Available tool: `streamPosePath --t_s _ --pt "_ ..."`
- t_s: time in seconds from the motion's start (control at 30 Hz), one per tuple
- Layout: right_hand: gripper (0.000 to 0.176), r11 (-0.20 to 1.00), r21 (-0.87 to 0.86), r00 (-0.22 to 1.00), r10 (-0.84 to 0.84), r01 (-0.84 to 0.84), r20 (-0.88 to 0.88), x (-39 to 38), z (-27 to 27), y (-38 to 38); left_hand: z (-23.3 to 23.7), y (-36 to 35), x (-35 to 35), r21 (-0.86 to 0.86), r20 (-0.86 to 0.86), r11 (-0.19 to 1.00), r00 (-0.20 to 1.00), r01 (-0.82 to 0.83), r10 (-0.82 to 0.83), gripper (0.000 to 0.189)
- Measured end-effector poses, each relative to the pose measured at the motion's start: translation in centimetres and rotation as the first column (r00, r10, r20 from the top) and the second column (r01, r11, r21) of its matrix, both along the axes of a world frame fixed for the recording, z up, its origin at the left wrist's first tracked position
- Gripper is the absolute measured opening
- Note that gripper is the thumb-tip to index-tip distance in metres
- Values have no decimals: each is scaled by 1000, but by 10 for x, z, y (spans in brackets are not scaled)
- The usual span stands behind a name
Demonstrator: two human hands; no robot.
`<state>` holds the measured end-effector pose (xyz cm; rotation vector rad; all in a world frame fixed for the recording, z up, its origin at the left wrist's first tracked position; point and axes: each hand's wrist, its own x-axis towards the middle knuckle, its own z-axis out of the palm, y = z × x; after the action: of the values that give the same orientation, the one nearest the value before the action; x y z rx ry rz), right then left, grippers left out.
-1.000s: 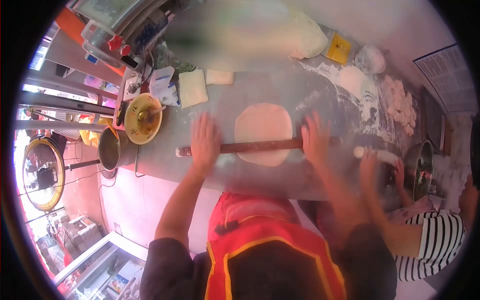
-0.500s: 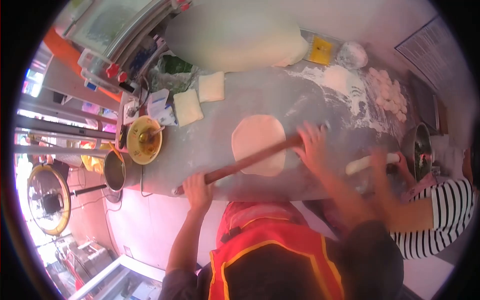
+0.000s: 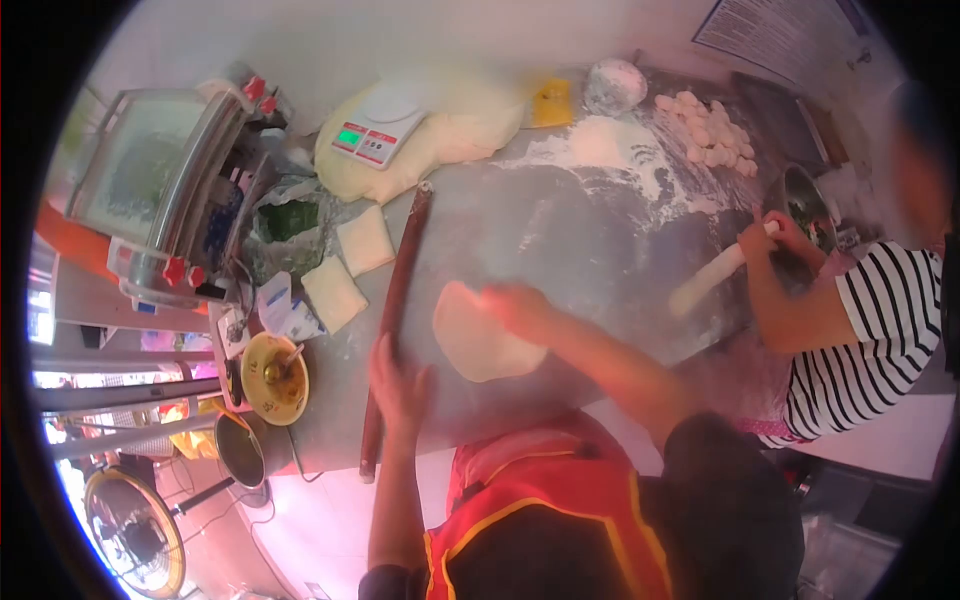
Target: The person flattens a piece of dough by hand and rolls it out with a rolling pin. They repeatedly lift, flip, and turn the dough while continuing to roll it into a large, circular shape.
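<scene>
A flat dough round (image 3: 482, 340) lies on the grey worktop in front of me. My right hand (image 3: 520, 312) is blurred at its upper right edge, fingers pressed together on the dough. To the left, a long dark wooden rolling pin (image 3: 402, 265) lies nearly lengthwise away from me. My left hand (image 3: 402, 388) rests against the pin's lower half, its fingers stretched out and the thumb apart. Two square dough pieces (image 3: 334, 294) (image 3: 366, 241) are left of the pin.
A yellow bowl (image 3: 275, 378) and a pot (image 3: 240, 450) stand at left. Behind are a scale (image 3: 378, 130) on a large dough mass (image 3: 465, 135), flour (image 3: 605, 143) and dough lumps (image 3: 706, 133). At right, a co-worker in a striped top (image 3: 880, 320) holds a light rolling pin (image 3: 722, 268).
The dark rolling pin has swung from crosswise over the dough to its left side. My right hand has let go of the pin and moved onto the dough. The view has shifted.
</scene>
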<state>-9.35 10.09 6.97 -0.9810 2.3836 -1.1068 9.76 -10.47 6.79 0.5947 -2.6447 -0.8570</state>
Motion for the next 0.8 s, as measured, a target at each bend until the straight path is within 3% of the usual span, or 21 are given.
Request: streamPosePath --t_s 0.03,0.1,0.13,0.2,0.23,0.27,0.33,0.4,0.43,0.47,0.53,0.6,0.7,0.73,0.77,0.8 --pt "24 994 -45 987 104 -99 126 12 37 4 28 7 -28 37 -44 987 987 158 -157 75" --pt "28 968 166 960 145 -188 240 25 140 6 44 5 -68 -10 -8 886 886 464 -464 70" --pt "30 935 265 940 152 -237 306 26 165 10 53 7 -80 -25 16 798 799 602 -602 67" --pt "33 990 107 917 46 -96 397 8 132 23 90 9 -99 474 318 761 721 442 -616 56" --pt "36 999 25 893 7 -20 450 -1 109 29 86 6 -105 603 366 730 701 323 -612 51" --pt "39 996 -36 939 -61 78 340 -14 92 37 82 3 -111 698 420 693 680 182 -601 47" --pt "47 954 -184 968 -218 238 124 -50 56 53 36 -3 -103 773 372 634 789 28 -489 40" --pt "59 867 -164 853 -494 470 -170 -99 -22 92 44 14 -105 694 471 699 842 -171 -261 38" --pt "67 774 -67 768 -634 630 -92 -123 -26 113 46 19 -110 645 507 717 850 -264 -143 38" --pt "62 693 47 689 -702 719 -179 -157 -37 147 37 19 -103 663 476 683 877 -308 -67 38" --pt "60 521 -123 490 -845 845 -214 -197 -39 196 14 17 -85 702 419 596 903 -390 98 38" --pt "58 490 -110 397 -801 865 -448 -243 -73 242 33 29 -89 728 345 568 921 -384 180 38" --pt "61 584 290 625 -523 758 -579 -239 -72 203 45 37 -92 736 215 607 953 -301 212 39" --pt "64 622 389 684 -344 679 -644 -212 -57 166 48 37 -91 728 172 633 964 -263 203 40" --pt "64 774 362 741 -199 520 -641 -172 -55 144 53 36 -91 691 203 668 961 -278 190 40" --pt "61 859 394 854 -91 328 -513 -131 -50 126 59 34 -90 650 234 703 956 -289 177 41"
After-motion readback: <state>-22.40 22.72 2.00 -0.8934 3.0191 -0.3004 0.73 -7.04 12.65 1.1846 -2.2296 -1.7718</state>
